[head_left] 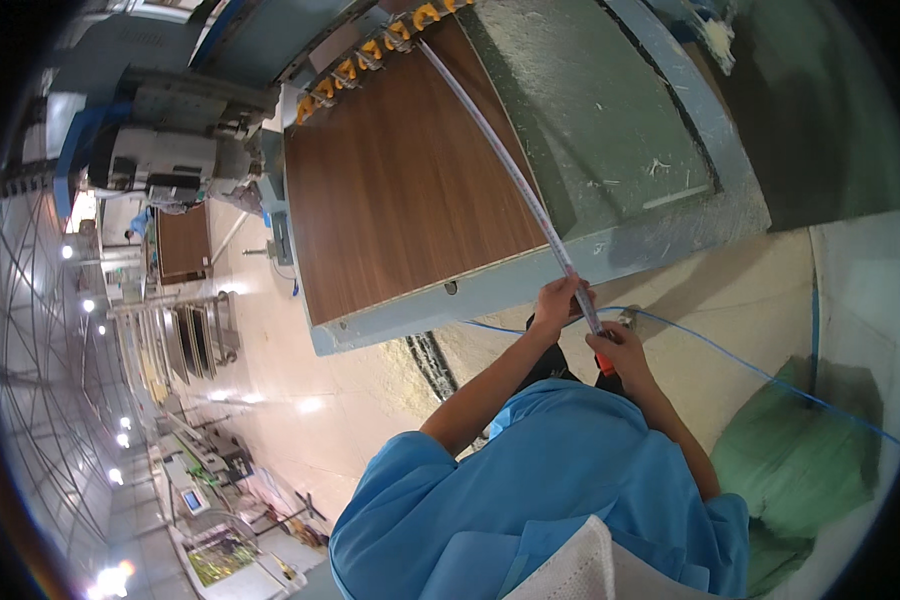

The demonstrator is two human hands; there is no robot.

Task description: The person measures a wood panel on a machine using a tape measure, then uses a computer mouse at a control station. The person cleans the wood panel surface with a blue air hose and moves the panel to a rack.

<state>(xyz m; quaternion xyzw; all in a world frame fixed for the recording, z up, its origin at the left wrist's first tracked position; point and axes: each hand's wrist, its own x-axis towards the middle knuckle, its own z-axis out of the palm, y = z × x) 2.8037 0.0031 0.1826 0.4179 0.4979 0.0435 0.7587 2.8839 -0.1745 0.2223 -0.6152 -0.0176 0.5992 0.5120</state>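
A brown wood-grain panel (410, 180) lies on the machine bed (610, 250). The pale blade of a tape measure (510, 165) runs along its right side, from the yellow clamps at the far edge back to my hands. My left hand (558, 303) is closed round the blade just off the bed's near edge. Closer to my body, my right hand (620, 350) is closed on the tape measure at its case end, where a bit of red-orange case (604, 364) shows below the fingers. The rest of the case is hidden by the hand.
Yellow clamps (370, 50) line the panel's far edge. Dust and chips lie on the grey-green bed surface (610, 110). A blue hose (710, 343) crosses the floor to the right, near a green sack (795, 455). Stacked boards (192, 340) stand at far left.
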